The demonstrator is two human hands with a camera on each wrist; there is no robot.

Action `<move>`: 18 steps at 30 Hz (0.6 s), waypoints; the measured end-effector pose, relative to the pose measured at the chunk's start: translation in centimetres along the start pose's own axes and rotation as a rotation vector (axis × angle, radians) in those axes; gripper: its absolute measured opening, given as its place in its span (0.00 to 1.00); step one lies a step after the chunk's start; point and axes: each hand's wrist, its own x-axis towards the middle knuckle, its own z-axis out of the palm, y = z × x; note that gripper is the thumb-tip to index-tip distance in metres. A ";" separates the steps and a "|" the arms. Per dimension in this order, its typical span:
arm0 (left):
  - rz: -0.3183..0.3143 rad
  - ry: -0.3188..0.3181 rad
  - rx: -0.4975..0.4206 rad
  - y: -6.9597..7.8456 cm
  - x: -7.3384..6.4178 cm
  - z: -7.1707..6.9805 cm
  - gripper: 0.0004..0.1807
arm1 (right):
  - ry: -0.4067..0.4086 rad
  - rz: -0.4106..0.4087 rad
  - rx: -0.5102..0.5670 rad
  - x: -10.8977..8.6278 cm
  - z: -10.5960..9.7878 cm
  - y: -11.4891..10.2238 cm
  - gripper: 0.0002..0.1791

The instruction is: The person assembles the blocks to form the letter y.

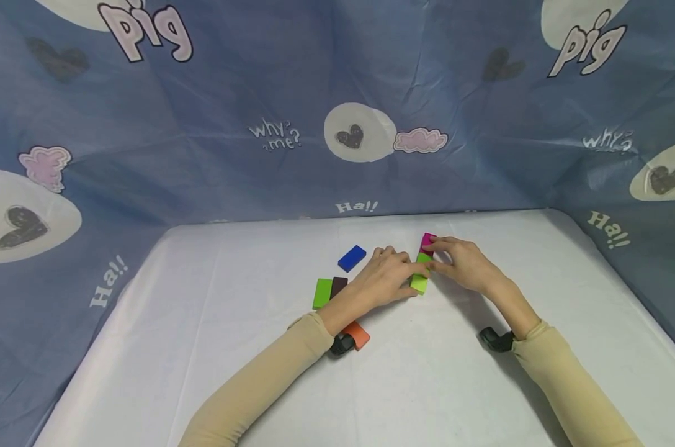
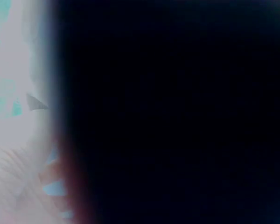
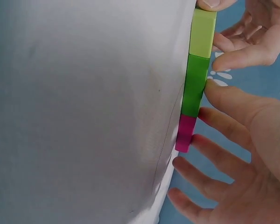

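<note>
Three small rectangular blocks form a row end to end on the white table: magenta (image 1: 428, 239), green (image 3: 196, 86) and lime (image 3: 202, 35). My left hand (image 1: 386, 276) is at the row's near end; its thumb touches the lime block and its index finger reaches beside the green one. From the right side, my right hand (image 1: 464, 264) touches the row. In the right wrist view its thumb is on the green block, with fairly straight fingers by the magenta one. The left wrist view is mostly blocked by something dark.
A blue block (image 1: 352, 258) lies flat beyond my left forearm. Another green block (image 1: 322, 293) and a dark block (image 1: 339, 285) sit side by side, partly behind that wrist. An orange block (image 1: 357, 335) shows beneath it. Patterned blue cloth (image 1: 293, 180) hangs behind the table.
</note>
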 end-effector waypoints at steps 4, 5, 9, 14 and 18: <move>-0.001 -0.004 -0.002 0.0 0.0 -0.1 0.23 | -0.003 0.002 0.010 -0.1 0.0 0.0 0.25; -0.001 -0.005 -0.001 0.1 0.0 -0.1 0.23 | -0.003 0.002 0.011 -0.1 0.1 -0.1 0.25; -0.005 -0.006 0.003 0.1 0.0 -0.1 0.22 | -0.002 -0.005 0.009 -0.1 0.0 -0.1 0.26; -0.004 -0.008 -0.007 0.1 0.1 -0.2 0.22 | 0.001 -0.011 0.009 0.0 0.0 0.0 0.26; -0.008 -0.017 -0.024 0.1 0.1 -0.4 0.23 | 0.003 -0.015 0.007 0.0 0.0 0.0 0.25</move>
